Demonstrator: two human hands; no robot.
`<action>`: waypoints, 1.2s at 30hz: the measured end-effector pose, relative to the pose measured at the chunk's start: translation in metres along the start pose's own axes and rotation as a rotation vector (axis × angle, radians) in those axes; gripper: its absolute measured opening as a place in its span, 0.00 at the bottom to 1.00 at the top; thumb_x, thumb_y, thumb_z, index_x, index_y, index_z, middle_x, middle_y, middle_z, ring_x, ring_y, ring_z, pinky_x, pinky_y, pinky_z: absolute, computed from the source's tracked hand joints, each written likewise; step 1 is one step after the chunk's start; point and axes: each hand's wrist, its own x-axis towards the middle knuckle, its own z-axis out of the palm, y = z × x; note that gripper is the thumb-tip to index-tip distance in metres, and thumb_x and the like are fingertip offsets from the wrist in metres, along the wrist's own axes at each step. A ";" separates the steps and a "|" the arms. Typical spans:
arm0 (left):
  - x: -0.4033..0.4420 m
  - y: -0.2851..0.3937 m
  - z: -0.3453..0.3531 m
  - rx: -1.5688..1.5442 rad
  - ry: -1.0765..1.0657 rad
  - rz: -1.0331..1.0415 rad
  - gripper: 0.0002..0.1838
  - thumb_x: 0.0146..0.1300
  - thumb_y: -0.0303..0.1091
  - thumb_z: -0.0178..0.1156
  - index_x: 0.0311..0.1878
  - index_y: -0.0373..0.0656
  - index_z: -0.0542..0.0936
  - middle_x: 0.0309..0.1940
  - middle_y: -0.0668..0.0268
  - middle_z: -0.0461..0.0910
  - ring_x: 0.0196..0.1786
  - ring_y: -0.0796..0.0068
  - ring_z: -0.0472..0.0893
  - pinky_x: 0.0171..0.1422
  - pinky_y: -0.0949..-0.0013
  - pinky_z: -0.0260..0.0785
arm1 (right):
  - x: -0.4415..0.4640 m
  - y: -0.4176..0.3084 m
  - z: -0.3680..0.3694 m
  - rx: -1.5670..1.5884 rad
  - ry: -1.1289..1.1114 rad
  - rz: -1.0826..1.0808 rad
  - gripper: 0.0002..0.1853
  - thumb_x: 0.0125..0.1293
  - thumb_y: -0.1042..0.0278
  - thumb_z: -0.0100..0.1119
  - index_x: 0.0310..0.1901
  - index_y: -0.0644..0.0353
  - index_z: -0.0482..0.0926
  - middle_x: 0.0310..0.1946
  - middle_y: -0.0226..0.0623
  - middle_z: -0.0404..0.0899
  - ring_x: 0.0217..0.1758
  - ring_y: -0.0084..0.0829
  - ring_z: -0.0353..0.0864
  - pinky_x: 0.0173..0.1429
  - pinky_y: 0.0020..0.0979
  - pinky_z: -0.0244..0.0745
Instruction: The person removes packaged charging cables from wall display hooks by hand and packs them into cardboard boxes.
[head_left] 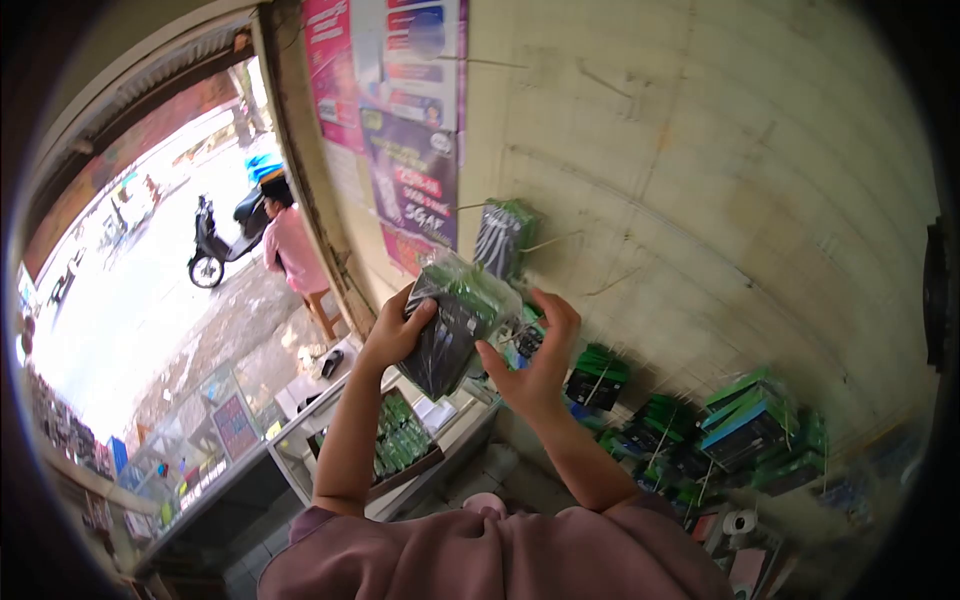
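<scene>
The left hand (pixel 397 328) is clamped on a flat, black-and-green pack in shiny, crinkly plastic (pixel 445 340), mid-scene, probably to keep it steady. The right hand (pixel 540 355), at its right, has thumb and fingers apart; I can't tell if they touch it. Beyond, similar plastic-wrapped packs (pixel 503 238) hang.

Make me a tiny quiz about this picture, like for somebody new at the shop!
1. Which hand grips the plastic-wrapped dark bundle?
2. True or false: the person outside wears a pink top.
3. What is on the wall? A) a bicycle, B) posters, C) curtains

Key: 1. The left hand. 2. True. 3. B.
</scene>
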 end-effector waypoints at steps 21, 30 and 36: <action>-0.262 -0.210 -0.115 0.918 0.800 -0.494 0.31 0.58 0.45 0.67 0.61 0.40 0.71 0.61 0.45 0.64 0.63 0.43 0.64 0.68 0.49 0.56 | -0.291 -0.003 0.325 1.074 -1.046 1.345 0.24 0.56 0.68 0.72 0.53 0.56 0.73 0.44 0.33 0.80 0.44 0.23 0.81 0.37 0.26 0.79; -0.338 -0.338 -0.071 0.582 0.617 -0.814 0.31 0.65 0.51 0.61 0.62 0.36 0.72 0.58 0.42 0.67 0.61 0.45 0.68 0.68 0.53 0.60 | -0.403 0.029 0.341 0.642 -1.021 1.404 0.29 0.53 0.60 0.74 0.51 0.59 0.69 0.44 0.39 0.82 0.45 0.30 0.83 0.40 0.34 0.78; -0.355 -0.400 -0.081 0.191 0.674 -1.015 0.42 0.65 0.65 0.53 0.65 0.33 0.70 0.57 0.39 0.72 0.61 0.48 0.75 0.66 0.59 0.65 | -0.451 0.013 0.367 -0.036 -1.058 0.627 0.41 0.40 0.46 0.78 0.50 0.64 0.70 0.49 0.51 0.73 0.54 0.52 0.74 0.57 0.46 0.71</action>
